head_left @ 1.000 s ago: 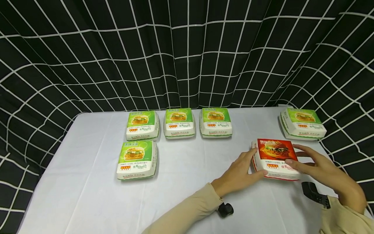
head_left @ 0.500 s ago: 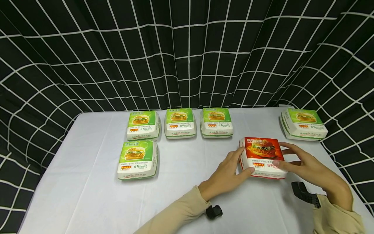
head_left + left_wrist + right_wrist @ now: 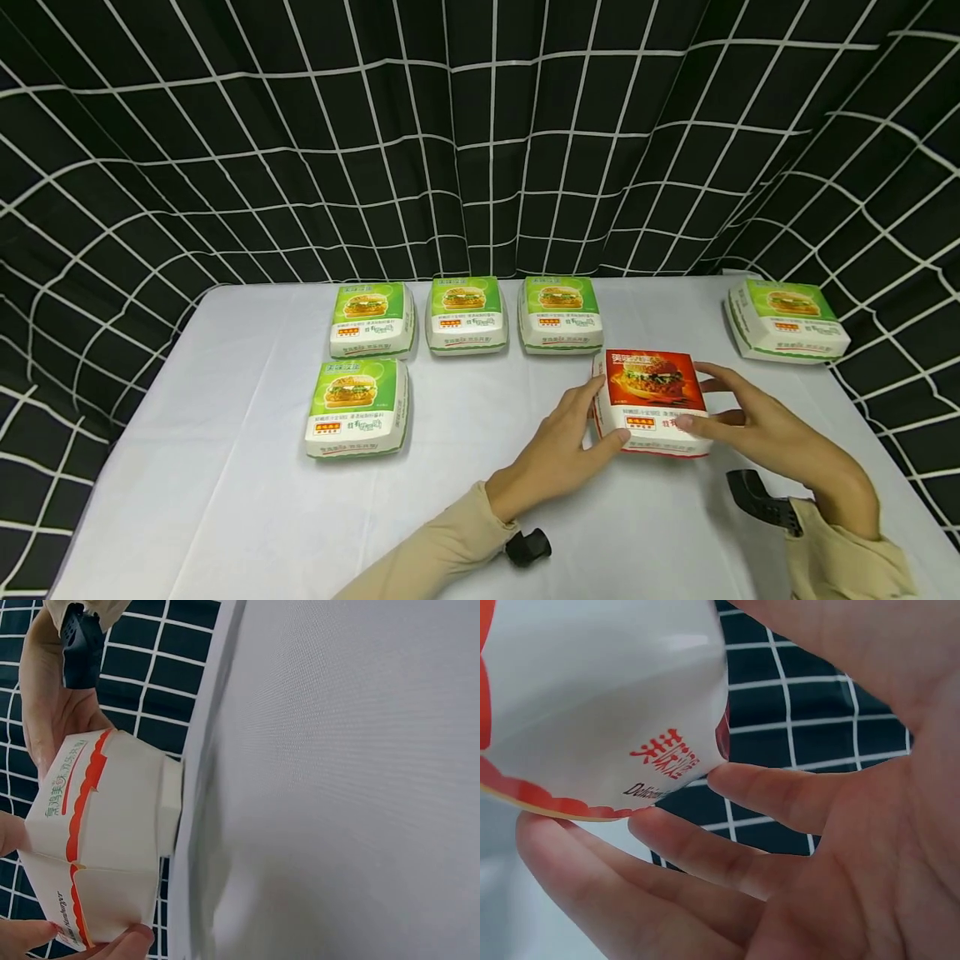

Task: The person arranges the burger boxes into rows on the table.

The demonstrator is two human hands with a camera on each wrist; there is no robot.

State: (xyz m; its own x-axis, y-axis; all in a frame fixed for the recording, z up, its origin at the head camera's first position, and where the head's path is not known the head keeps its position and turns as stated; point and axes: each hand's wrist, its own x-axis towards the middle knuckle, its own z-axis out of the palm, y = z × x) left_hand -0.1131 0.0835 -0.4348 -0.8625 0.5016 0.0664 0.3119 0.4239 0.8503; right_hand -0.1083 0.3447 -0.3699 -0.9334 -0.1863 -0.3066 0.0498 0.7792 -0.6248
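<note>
A red-and-white burger box (image 3: 654,402) with a burger picture on its lid is held between both hands, right of the table's middle. My left hand (image 3: 551,450) grips its left side, fingers along that side and thumb at the front corner. On the opposite side, my right hand (image 3: 780,437) has its thumb on the front and its fingers round the right side. In the left wrist view the box (image 3: 112,817) shows its white side and red scalloped band. Fingers (image 3: 772,799) touch the box's lower edge in the right wrist view. Whether it touches the table, I cannot tell.
Green-and-white burger boxes stand on the white table (image 3: 225,500): three along the back, one being the middle box (image 3: 467,317), one box (image 3: 357,408) in front at left, one box (image 3: 786,321) at back right. A black gridded curtain (image 3: 480,142) surrounds the back and sides.
Both hands have moved left together with the red burger box, from near the back-right green box to just in front of the third back green box. The green boxes have stayed put.
</note>
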